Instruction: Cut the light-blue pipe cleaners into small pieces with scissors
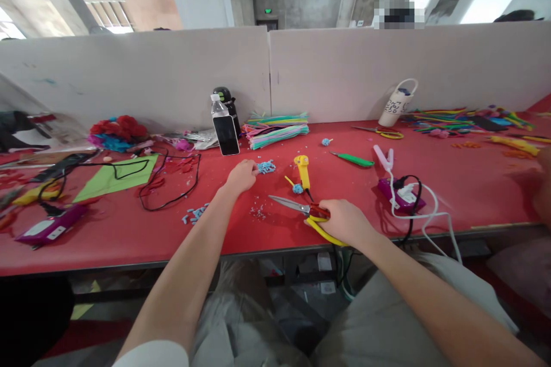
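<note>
My right hand (344, 221) is closed around the scissors (316, 212), which have red and yellow handles. Their blades point left over the red table (235, 235). My left hand (241, 176) has its fingers curled together at the left edge of a small pile of short blue fuzzy pieces (266, 167); whatever they pinch is hidden. More blue pieces (197, 214) lie by my left forearm. Grey-blue crumbs (258, 210) are scattered between the hands. A yellow glue gun (303, 172) rests beyond the scissors, beside a little blue fuzzy ball (297, 188).
A phone (226, 135) leans on a bottle, near bundled pipe cleaners (279, 133). At right are a green-handled tool (355, 160), other scissors (383, 132), a white tumbler (396, 106) and a purple power strip (400, 195) with cables. Green paper (118, 178) lies left.
</note>
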{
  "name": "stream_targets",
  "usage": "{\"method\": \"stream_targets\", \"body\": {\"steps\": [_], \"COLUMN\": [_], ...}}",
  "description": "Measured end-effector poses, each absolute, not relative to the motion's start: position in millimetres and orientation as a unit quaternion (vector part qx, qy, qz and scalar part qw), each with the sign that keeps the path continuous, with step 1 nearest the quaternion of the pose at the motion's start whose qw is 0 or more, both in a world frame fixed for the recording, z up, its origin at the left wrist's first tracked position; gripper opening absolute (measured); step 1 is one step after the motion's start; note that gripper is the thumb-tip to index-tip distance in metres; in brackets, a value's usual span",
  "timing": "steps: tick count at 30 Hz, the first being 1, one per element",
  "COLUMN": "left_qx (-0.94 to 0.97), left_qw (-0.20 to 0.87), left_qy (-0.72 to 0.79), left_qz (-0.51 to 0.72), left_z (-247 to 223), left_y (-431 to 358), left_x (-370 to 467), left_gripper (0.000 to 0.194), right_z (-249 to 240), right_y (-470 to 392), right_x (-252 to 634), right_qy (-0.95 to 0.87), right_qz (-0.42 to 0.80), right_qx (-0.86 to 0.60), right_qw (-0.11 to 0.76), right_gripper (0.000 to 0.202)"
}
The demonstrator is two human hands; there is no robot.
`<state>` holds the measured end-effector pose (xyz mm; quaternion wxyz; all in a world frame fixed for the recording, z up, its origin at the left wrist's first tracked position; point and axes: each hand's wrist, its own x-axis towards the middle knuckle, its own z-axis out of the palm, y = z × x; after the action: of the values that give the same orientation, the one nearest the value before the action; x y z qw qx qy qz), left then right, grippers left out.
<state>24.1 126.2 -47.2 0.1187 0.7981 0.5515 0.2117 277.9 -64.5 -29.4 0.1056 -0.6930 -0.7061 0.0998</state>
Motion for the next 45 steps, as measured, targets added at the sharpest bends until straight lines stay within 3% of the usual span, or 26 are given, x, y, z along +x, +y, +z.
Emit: {"method": "stream_targets", "body": {"steps": [4, 9, 16, 37, 45], "left_qx": [0.778, 0.647, 0.524, 0.586, 0.590], "left_qw": [0.182, 0.371, 0.504, 0.468, 0.460], "left_qy": [0.533, 0.457, 0.431, 0.436, 0.440], "left_qz": [0.280, 0.484, 0.535, 0.499, 0.496], "left_z": [-39.0, -45.1, -66.9, -65.4, -64.1], "left_y": [96.4, 42.3, -6.4, -17.8, -18.1], "left_x": [14.8, 10.5, 27.4, 32.3, 32.6], "left_gripper": [0.018, 0.030, 0.032, 0.029, 0.031], "right_z": [-29.1, -30.3, -34.1, -38.1, -30.9], "right_y": [-65.4, -68.5, -70.6, -70.9, -72.6], "right_x": [279.0, 276.9, 270.2, 267.6, 264.9], "right_qy": [-0.704, -0.705, -0.713, -0.726, -0.738], "right_qz": [0.098, 0.116, 0.153, 0.195, 0.096], "right_qx": [-0.696, -0.681, -0.658, -0.632, -0.660], "right_qw": [0.107, 0.158, 0.189, 0.189, 0.099], "right_gripper": [0.039, 0.046, 0.042, 0.044, 0.045]}}
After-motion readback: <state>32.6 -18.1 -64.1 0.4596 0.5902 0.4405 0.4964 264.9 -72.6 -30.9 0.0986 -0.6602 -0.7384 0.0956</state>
